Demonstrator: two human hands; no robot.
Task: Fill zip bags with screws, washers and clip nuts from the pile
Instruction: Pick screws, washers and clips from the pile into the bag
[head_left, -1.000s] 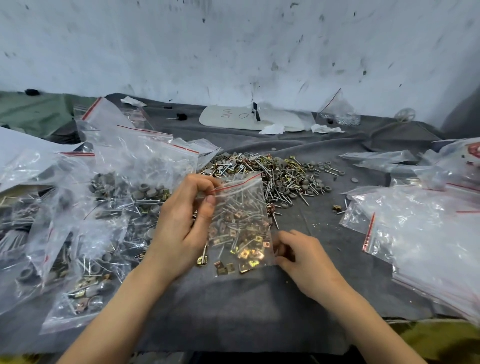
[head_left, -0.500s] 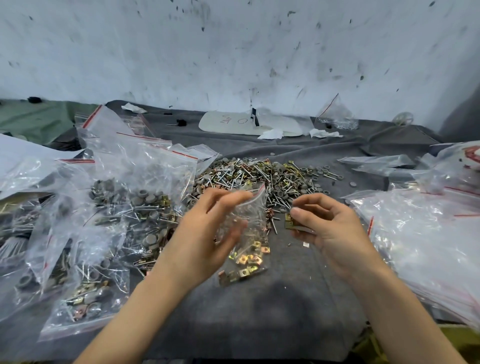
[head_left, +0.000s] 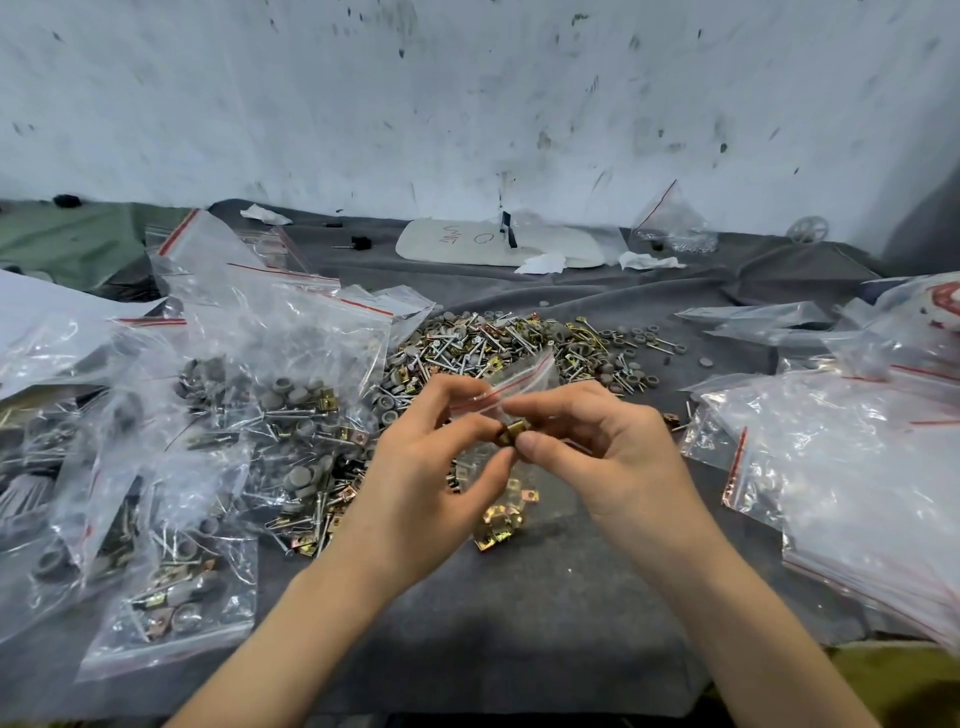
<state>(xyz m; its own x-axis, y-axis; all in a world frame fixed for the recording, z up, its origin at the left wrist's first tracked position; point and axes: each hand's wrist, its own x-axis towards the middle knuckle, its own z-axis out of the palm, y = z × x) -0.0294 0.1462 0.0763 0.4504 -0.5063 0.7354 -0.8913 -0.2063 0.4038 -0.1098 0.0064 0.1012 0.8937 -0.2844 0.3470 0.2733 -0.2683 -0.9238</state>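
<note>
Clear plastic crowds the left of my view: filled bags heaped on the grey cloth, packed with grey washers, screws and brassy clip nuts. I take those as the finished share of the job.

Moving in, the left hand pinches one side of the zip bag near its mouth and holds it up off the cloth, red strip at the top. A clump of nuts sits in the bag's bottom. I cannot tell from here whether screws or washers are in with them.

At the mouth, one clip nut is pinched between the thumb and forefinger of the right hand, just beside the left thumb tip and not yet let go.

Behind both hands the pile lies loose and large.

Far right, a thick stack of empty bags waits. I judge this bag only part filled, and with that pile and stack, much of the task is left.
</note>
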